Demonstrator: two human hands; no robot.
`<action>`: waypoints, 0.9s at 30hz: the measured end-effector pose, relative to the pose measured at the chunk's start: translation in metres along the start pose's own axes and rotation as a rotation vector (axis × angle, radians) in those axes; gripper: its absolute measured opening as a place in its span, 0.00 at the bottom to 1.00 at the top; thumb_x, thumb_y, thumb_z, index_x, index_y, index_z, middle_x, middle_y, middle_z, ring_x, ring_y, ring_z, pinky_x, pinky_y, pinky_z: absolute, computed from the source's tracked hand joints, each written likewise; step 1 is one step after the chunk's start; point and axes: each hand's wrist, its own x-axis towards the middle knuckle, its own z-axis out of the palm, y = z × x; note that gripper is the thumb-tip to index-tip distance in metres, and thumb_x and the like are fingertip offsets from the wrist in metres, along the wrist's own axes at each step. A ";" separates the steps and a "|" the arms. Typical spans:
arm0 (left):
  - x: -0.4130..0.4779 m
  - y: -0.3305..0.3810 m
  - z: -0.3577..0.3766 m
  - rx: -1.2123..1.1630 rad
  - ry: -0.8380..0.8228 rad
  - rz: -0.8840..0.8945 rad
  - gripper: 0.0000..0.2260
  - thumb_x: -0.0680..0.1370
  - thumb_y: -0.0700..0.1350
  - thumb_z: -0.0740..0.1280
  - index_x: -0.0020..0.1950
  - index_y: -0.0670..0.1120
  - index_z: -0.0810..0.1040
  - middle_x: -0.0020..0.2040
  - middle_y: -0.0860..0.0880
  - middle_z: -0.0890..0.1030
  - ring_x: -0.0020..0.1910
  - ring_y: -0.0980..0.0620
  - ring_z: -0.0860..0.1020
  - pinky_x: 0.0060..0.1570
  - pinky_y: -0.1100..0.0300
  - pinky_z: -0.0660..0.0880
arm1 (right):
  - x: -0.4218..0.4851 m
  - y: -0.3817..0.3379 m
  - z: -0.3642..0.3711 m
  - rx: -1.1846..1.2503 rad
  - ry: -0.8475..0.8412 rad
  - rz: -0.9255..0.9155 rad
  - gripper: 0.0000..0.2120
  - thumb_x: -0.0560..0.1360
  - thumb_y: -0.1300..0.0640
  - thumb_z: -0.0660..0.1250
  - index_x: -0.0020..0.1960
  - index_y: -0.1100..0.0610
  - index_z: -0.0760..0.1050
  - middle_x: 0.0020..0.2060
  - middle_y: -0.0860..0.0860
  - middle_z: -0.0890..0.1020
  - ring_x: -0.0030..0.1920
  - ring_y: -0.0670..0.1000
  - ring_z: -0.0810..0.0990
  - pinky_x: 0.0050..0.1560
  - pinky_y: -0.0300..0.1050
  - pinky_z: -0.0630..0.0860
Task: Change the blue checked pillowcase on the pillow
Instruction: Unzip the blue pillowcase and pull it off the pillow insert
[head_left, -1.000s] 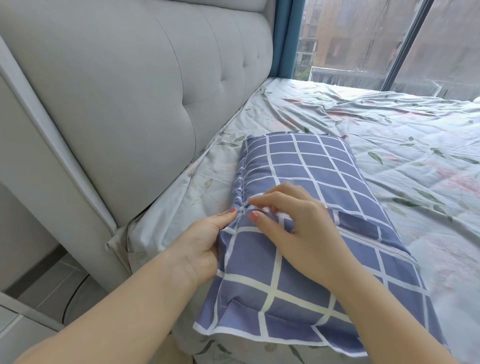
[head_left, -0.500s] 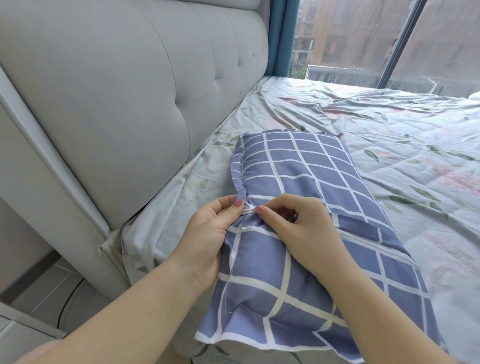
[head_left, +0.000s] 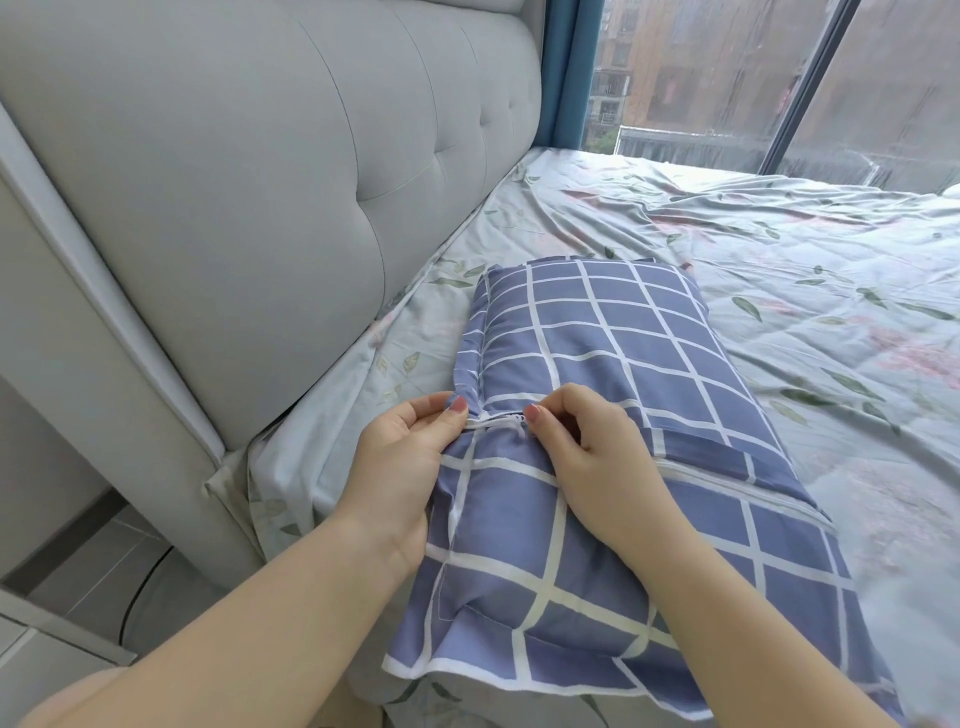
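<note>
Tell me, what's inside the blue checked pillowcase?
Something plump fills the pillowcase, surely the pillow, but the cloth covers it all. Only a short white zipper line shows, where the left hand and right hand pinch.

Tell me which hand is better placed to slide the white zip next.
Probably right: the right hand pinches the white zip, which runs on toward its side. The left hand pinches the blue checked fabric pillowcase at the zip's end, anchoring it.
</note>
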 end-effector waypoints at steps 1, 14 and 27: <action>0.001 0.000 -0.001 -0.001 0.020 0.020 0.07 0.77 0.38 0.69 0.54 0.40 0.79 0.47 0.41 0.85 0.44 0.46 0.84 0.46 0.54 0.80 | 0.000 0.000 -0.001 0.005 0.009 0.012 0.10 0.80 0.55 0.64 0.41 0.57 0.75 0.38 0.49 0.79 0.41 0.48 0.76 0.43 0.40 0.70; 0.013 0.006 -0.015 0.137 0.062 0.000 0.05 0.77 0.37 0.69 0.50 0.44 0.75 0.39 0.49 0.83 0.33 0.57 0.82 0.36 0.63 0.77 | -0.008 0.018 -0.031 -0.096 0.113 0.119 0.13 0.81 0.56 0.62 0.41 0.61 0.75 0.41 0.51 0.75 0.41 0.47 0.73 0.40 0.29 0.66; 0.017 -0.002 -0.021 0.290 0.053 -0.072 0.03 0.79 0.39 0.67 0.48 0.45 0.75 0.41 0.48 0.82 0.36 0.53 0.80 0.34 0.60 0.75 | -0.033 0.043 -0.073 -0.134 0.156 0.197 0.13 0.81 0.55 0.61 0.41 0.61 0.74 0.41 0.51 0.75 0.42 0.50 0.74 0.41 0.32 0.66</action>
